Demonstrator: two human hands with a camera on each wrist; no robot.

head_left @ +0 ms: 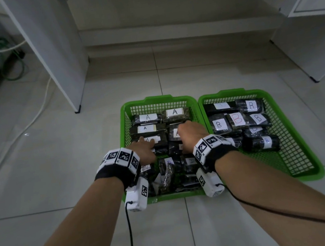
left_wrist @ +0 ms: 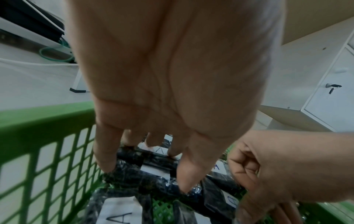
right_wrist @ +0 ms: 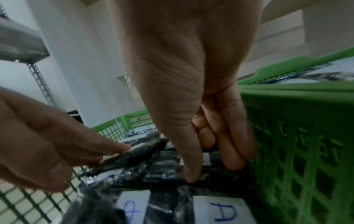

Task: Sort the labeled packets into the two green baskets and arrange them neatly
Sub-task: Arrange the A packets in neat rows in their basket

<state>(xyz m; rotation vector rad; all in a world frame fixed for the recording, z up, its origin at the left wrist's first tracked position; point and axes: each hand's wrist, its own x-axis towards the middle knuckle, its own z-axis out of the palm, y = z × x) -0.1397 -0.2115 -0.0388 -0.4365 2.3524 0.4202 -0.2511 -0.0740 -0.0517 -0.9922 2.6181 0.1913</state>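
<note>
Two green baskets stand side by side on the tiled floor. The left basket holds dark packets labelled A, the right basket dark packets labelled B. Both hands are inside the left basket. My left hand reaches down over an A packet at mid-left, fingers at its far edge and thumb at its near edge. My right hand grips another A packet beside the basket's right wall, thumb pressed on top and fingers curled behind it. Loose packets lie jumbled at the near end.
A white cabinet leg stands to the far left of the baskets, with green and white cables behind it. Another white cabinet stands at the right. Bare mesh shows in the near part of the right basket.
</note>
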